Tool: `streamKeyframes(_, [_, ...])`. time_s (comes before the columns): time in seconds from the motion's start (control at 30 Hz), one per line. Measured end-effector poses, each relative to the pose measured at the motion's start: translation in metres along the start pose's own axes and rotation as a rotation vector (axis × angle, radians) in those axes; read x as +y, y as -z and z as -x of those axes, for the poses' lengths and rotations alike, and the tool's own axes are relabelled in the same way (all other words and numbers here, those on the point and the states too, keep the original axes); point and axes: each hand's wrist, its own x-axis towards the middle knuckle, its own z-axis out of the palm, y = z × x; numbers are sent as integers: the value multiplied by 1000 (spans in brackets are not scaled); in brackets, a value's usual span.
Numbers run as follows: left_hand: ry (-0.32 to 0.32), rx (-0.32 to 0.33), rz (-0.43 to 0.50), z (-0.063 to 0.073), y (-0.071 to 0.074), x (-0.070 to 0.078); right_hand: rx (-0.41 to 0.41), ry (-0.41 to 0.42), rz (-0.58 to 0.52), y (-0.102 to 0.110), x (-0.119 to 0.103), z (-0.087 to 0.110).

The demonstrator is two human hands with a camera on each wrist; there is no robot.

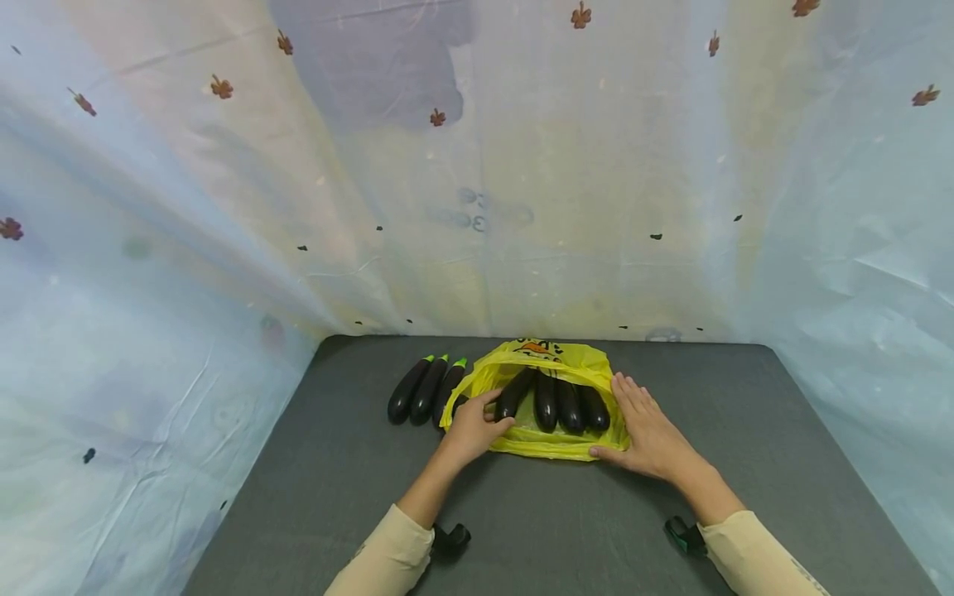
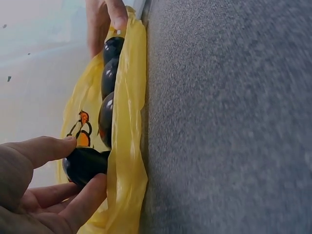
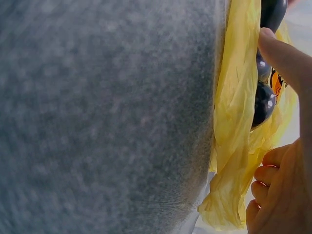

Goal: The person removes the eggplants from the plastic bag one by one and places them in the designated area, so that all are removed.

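A yellow plastic bag [image 1: 547, 447] lies on the grey table with its mouth facing me. My left hand [image 1: 471, 429] pinches an eggplant [image 1: 514, 394] at the left of the mouth; thumb and fingers lie on either side of its dark, glossy end in the left wrist view. Three more eggplants [image 1: 570, 407] lie side by side inside, their far ends hidden. Against the bag's right edge rests my right hand [image 1: 652, 434], fingers straight, its thumb [image 3: 285, 56] over the lower rim in the right wrist view.
Left of the bag, three eggplants [image 1: 425, 391] with green stem ends lie side by side, the nearest partly covered by the bag. The grey table [image 1: 566, 521] meets a pale patterned plastic sheet [image 1: 522, 273] at the back and on both sides.
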Motion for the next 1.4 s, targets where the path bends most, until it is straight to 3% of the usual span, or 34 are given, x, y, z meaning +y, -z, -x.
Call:
streamKeyframes(0.9, [17,-41,44,26,41,-21,7,8,-9,0,0,-1])
streamKeyframes(1.17, [5,-57,106,33,53,-28,6,5,-11,0,-1,-1])
streamKeyframes(1.4, [33,-90,188,38,66,-33,7,-3,-11,1,-2,-1])
